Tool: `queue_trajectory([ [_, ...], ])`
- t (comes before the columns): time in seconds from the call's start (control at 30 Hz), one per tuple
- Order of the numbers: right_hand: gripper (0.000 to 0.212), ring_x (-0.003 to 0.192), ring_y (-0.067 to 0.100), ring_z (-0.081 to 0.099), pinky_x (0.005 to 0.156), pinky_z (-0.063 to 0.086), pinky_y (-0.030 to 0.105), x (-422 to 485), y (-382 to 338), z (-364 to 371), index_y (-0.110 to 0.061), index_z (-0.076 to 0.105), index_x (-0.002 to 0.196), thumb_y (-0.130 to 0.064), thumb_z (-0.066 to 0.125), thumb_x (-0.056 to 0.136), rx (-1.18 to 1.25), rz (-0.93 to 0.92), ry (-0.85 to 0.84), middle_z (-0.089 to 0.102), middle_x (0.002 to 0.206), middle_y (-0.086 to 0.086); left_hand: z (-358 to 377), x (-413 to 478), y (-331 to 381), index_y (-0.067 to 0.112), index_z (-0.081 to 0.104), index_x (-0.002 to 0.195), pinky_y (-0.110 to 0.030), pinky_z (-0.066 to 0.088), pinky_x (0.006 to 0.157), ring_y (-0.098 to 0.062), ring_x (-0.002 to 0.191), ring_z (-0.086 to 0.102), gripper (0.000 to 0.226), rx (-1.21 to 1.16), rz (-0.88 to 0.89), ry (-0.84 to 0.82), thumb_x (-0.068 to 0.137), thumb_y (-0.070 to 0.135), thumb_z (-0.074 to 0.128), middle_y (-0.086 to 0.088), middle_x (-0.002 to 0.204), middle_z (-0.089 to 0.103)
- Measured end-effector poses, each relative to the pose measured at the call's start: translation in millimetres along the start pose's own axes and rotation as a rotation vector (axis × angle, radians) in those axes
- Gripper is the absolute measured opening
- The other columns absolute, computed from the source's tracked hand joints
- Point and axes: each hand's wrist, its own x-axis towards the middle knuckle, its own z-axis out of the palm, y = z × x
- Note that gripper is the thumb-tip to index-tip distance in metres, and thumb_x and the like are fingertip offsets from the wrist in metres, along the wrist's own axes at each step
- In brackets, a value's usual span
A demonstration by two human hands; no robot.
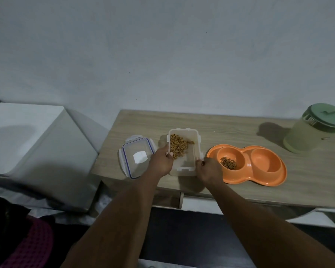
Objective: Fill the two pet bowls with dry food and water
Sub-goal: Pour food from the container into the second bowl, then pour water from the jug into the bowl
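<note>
An orange double pet bowl [248,176] lies on the wooden table [230,122]. Its left well holds some dry kibble [228,163]; its right well [265,161] looks empty. Left of the bowl stands a clear plastic food container [190,159], open, with kibble piled in its far left part. My left hand [161,161] grips the container's left wall, thumb over the rim. My right hand [208,170] holds the container's near right corner. The container's clear lid [136,157], blue-sealed, rests flat on the table to the left. A pale green jug [309,132] with a green lid stands at the back right.
A white appliance top [23,136] sits lower to the left of the table, with a gap between them. The wall rises right behind the table. A dark pink patterned object [33,246] lies at the bottom left. A drawer front [199,204] shows under the table's front edge.
</note>
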Motion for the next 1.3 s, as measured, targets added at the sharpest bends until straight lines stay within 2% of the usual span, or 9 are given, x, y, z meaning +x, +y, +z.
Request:
queue_trajectory([
  [0.23,0.039,0.081,0.029,0.06,0.07,0.041,0.033,7,-1,-1,0.001,0.069,0.093,-0.03,0.047,0.105,-0.017,-0.034,-0.053,0.061,0.081,0.011,-2,6,3,0.025,0.037,0.153,-0.033,0.036,0.108,-0.031,0.136,0.046,0.047,0.025,0.04,0.034,0.107,0.024,0.04,-0.007,0.152,0.047],
  [0.43,0.046,0.083,0.031,0.059,0.071,0.04,0.034,11,-3,-11,0.001,0.07,0.099,-0.036,0.043,0.106,-0.026,-0.048,-0.085,0.068,0.093,0.018,1,-1,8,0.024,0.05,0.142,-0.034,0.044,0.095,-0.031,0.119,0.058,0.041,0.105,0.07,0.08,0.1,0.024,0.05,-0.008,0.131,0.064],
  [0.53,0.044,0.094,0.037,0.065,0.076,0.044,0.037,12,-2,-23,-0.001,0.071,0.098,-0.036,0.045,0.105,-0.001,-0.074,-0.05,0.072,0.098,0.018,3,-6,16,0.018,0.046,0.143,-0.04,0.045,0.097,-0.032,0.124,0.054,0.047,0.196,0.112,0.131,0.098,0.027,0.054,-0.01,0.134,0.057],
  [0.67,0.04,0.091,0.035,0.066,0.072,0.04,0.034,10,3,-53,-0.004,0.068,0.087,-0.035,0.049,0.104,0.029,-0.074,0.01,0.068,0.083,0.013,4,-8,36,0.016,0.04,0.146,-0.044,0.044,0.1,-0.031,0.128,0.047,0.053,0.318,0.199,0.226,0.098,0.03,0.053,-0.011,0.142,0.046],
  [0.83,0.039,0.104,0.038,0.064,0.084,0.049,0.038,14,28,-99,-0.006,0.072,0.098,-0.038,0.051,0.102,0.053,-0.036,0.115,0.075,0.101,0.017,25,-8,72,0.017,0.044,0.146,-0.042,0.041,0.104,-0.03,0.133,0.043,0.052,0.368,0.361,0.26,0.096,0.026,0.053,-0.008,0.146,0.046],
  [0.97,0.036,0.11,0.038,0.063,0.081,0.041,0.034,17,60,-142,-0.009,0.073,0.104,-0.039,0.052,0.101,0.047,0.026,0.228,0.074,0.108,0.015,61,-9,108,0.015,0.044,0.146,-0.041,0.042,0.106,-0.027,0.134,0.041,0.054,0.392,0.537,0.158,0.095,0.029,0.053,-0.007,0.144,0.046],
  [1.1,0.039,0.113,0.041,0.061,0.089,0.045,0.037,23,101,-183,-0.009,0.073,0.106,-0.041,0.051,0.1,0.079,0.152,0.335,0.072,0.112,0.019,107,-10,139,0.017,0.041,0.148,-0.042,0.039,0.108,-0.027,0.137,0.038,0.064,0.492,0.625,0.001,0.091,0.041,0.059,-0.005,0.147,0.043],
  [1.23,0.037,0.109,0.042,0.06,0.087,0.046,0.04,31,138,-218,-0.009,0.071,0.1,-0.039,0.049,0.099,0.141,0.256,0.425,0.071,0.11,0.019,150,-4,160,0.017,0.032,0.152,-0.045,0.032,0.113,-0.032,0.14,0.036,0.093,0.646,0.62,-0.123,0.079,0.06,0.069,-0.011,0.152,0.039],
  [1.3,0.04,0.111,0.04,0.06,0.09,0.045,0.04,37,152,-234,-0.007,0.07,0.107,-0.039,0.049,0.101,0.212,0.302,0.475,0.07,0.113,0.017,170,1,167,0.015,0.023,0.155,-0.05,0.027,0.115,-0.034,0.141,0.035,0.11,0.744,0.559,-0.192,0.071,0.069,0.071,-0.014,0.154,0.036],
])
